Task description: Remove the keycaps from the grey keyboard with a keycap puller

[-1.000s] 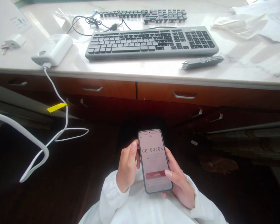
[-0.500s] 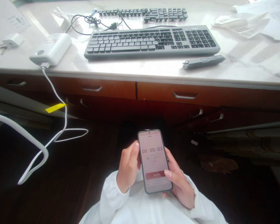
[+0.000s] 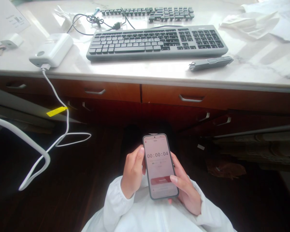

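Smartphone (image 3: 159,170) tilts up, near of the marbled countertop (image 3: 253,69), grasped by the right hand (image 3: 188,190), thumb over the screen, while the left hand (image 3: 132,170) is curled against its left edge. Probably light, rigid and slick with breakable glass, it is best held by its long sides.

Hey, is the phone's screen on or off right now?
On. The phone has a lit screen showing 00:00:04 above a red button.
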`<state>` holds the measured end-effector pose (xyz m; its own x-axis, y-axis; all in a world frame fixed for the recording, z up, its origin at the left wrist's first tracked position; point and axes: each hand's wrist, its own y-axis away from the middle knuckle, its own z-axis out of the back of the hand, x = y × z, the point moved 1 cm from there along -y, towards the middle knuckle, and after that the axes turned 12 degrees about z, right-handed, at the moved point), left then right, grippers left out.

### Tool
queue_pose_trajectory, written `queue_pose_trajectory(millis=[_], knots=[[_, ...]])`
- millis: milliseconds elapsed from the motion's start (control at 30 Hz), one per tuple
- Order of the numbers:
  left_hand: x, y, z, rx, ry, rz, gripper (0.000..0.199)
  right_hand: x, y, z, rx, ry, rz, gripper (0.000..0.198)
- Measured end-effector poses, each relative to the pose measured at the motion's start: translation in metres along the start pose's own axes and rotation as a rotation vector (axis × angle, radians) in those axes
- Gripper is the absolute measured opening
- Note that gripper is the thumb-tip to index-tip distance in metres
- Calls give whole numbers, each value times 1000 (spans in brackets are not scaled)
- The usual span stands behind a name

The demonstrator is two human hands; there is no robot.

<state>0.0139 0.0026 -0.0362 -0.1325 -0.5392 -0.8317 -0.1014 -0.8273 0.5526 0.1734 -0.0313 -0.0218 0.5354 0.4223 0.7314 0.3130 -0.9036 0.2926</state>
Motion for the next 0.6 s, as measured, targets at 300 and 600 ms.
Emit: queue_pose_trajectory(millis=[300,600], knots=[[-1,-1,0,-6,-3,-5,41,-2,0,4,-2,2,6,83],[-1,-1,-1,-12,0,4,42,0,-1,2,13,-15,3,84]])
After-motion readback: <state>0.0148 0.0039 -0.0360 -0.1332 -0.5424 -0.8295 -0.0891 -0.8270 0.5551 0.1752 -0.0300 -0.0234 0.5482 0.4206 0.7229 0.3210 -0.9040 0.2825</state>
